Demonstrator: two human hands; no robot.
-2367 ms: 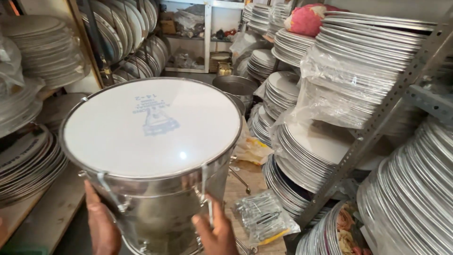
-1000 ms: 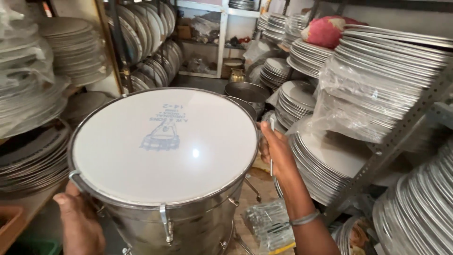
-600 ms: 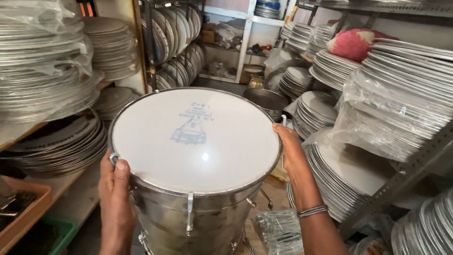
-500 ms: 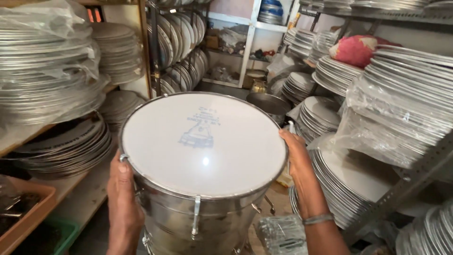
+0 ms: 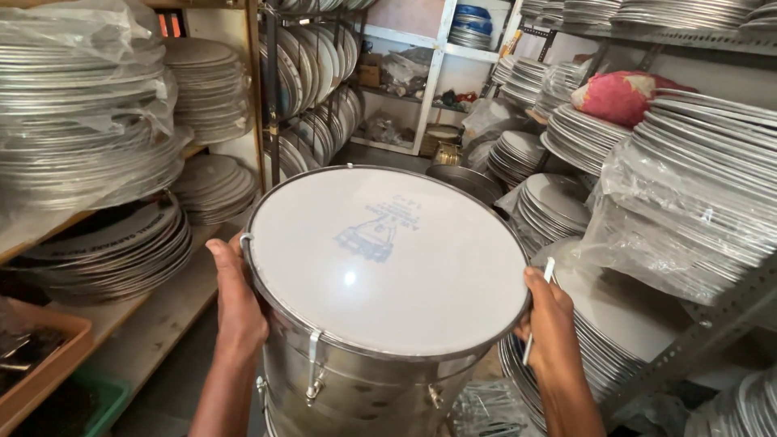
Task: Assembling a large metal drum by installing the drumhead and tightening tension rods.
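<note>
Head view shows a metal drum (image 5: 380,324) with a white skin (image 5: 388,259) held out in front of the person, between shelving on both sides. Left hand (image 5: 236,303) is pressed flat against the rim on its own side, fingers curled up to the hoop beside a tension lug (image 5: 314,368). Right hand (image 5: 550,324) cups the opposite rim and also pinches a thin white stick (image 5: 538,311) (its lower end is hidden behind the hand) against the shell. Both hands are grasping the drum; neither is free.

Drum sits level, skin upward, shell body partly cut off by the lower frame edge. Stacked metal discs wrapped in plastic (image 5: 81,105) lie on the left shelves; further stacks of plates (image 5: 696,170) fill the right rack, with a red cloth bundle (image 5: 619,95) on top.

Assessment: the hold relies on opposing side pressure only, with nothing visible under the base. Handling would be sounder with palms lower on the shell or fingers hooked beneath the hoop, the stick kept clear of the skin, and the drum kept centred in the narrow aisle, as the right rack's angled upright (image 5: 704,324) stands near the right wrist.
</note>
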